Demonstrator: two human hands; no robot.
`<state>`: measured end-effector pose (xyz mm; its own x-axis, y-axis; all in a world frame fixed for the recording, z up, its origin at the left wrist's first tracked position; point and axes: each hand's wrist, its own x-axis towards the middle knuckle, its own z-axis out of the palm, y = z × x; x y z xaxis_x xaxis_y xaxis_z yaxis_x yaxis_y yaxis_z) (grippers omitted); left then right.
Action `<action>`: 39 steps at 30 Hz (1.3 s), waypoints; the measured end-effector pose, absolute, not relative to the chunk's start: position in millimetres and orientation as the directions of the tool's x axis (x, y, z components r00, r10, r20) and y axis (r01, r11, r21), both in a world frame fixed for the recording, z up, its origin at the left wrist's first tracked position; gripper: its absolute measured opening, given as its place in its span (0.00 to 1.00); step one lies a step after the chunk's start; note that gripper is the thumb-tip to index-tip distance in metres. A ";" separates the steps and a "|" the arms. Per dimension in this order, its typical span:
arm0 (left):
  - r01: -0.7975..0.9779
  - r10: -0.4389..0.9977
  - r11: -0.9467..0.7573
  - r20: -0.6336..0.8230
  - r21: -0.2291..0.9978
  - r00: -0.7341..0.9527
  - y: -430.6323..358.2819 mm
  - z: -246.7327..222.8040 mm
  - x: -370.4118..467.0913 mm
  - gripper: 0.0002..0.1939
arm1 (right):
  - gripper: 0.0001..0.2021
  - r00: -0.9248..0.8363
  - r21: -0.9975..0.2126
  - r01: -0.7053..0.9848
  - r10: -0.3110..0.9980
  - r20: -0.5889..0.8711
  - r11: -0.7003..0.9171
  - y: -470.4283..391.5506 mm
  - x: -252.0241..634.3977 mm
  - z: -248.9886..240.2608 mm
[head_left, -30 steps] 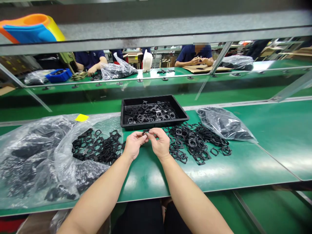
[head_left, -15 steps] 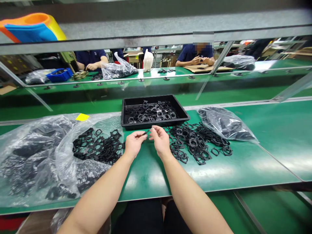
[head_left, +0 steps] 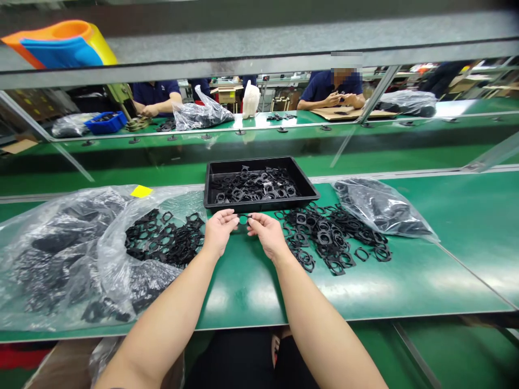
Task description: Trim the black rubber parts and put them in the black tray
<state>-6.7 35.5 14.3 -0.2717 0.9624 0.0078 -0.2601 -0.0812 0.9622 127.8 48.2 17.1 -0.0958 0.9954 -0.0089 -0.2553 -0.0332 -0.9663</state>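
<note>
Between my two hands is a small flat black ring-shaped part (head_left: 243,226), face towards me, with its round opening visible. My left hand (head_left: 220,232) pinches its left edge and my right hand (head_left: 265,232) pinches its right edge. Just beyond them stands a black tray (head_left: 259,206) holding many similar black parts. To the left, an open clear plastic bag (head_left: 109,237) spills a heap of black parts (head_left: 166,237). Right of my right hand lies a loose pile of black ring parts (head_left: 324,237) on the green table (head_left: 243,292).
A closed clear bag of black parts (head_left: 377,208) lies behind the right pile. A yellow note (head_left: 141,191) sits on the left bag. A metal shelf rail (head_left: 251,67) crosses overhead. Two people work across at the facing bench, near a blue bin (head_left: 106,123).
The black part has turned from edge-on to face-on, so its opening shows. Both hands now hold it level by opposite sides. The whole view has shifted slightly.
</note>
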 end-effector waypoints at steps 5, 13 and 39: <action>-0.213 0.984 -0.026 -0.012 0.977 -0.178 34.5 18.1 -9.7 0.23 | 0.16 -0.241 -0.985 -0.163 0.970 -0.017 -0.058 50.9 135.0 15.5; -0.234 0.986 0.006 -0.045 0.972 -0.159 33.3 20.0 -7.0 0.21 | 0.17 -0.227 -0.997 -0.076 0.974 0.025 0.008 53.8 134.7 12.7; -0.159 0.947 -0.001 -0.050 0.987 -0.317 36.4 16.3 -9.7 0.21 | 0.16 -0.140 -1.000 -0.029 0.990 0.008 0.004 53.6 134.9 8.5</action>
